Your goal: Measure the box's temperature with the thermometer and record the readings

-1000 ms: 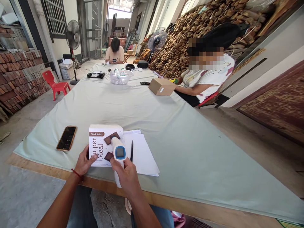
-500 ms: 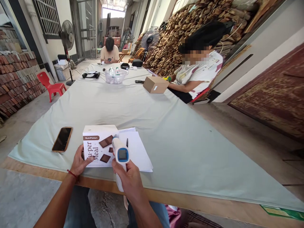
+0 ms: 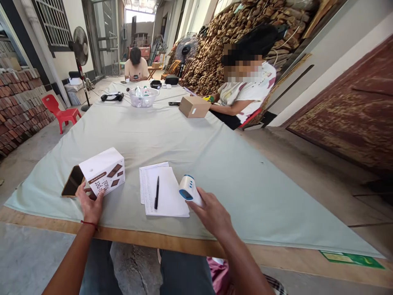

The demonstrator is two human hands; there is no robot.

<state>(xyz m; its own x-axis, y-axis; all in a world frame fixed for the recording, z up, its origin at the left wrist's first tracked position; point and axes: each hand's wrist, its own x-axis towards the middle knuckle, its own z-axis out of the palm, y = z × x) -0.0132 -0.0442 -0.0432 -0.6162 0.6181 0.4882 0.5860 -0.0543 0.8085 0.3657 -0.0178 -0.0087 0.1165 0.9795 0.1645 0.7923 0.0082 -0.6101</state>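
My left hand [image 3: 90,203] grips the lower left end of a white box [image 3: 107,170] printed with brown squares and "NutriMotion". The box is turned at an angle and partly covers a phone [image 3: 73,181] lying on the cloth. In my right hand [image 3: 211,211] is a white and blue infrared thermometer [image 3: 190,190], its handle inside my closed fingers and its small screen facing left. Between the hands lie a few sheets of paper [image 3: 172,196], the lower one bearing handwriting. A black pen [image 3: 157,192] rests on the top sheet.
A pale green cloth [image 3: 245,196] covers the table. Farther back are a brown carton [image 3: 194,107], a clear basin [image 3: 143,100] with bottles, and a black headset-like object [image 3: 112,96]. One person [image 3: 245,90] sits at the right, another [image 3: 135,67] at the far end.
My left hand has shifted the box left and turned it, partly over the phone. My right hand has carried the thermometer right and tilted it, uncovering the papers and pen.
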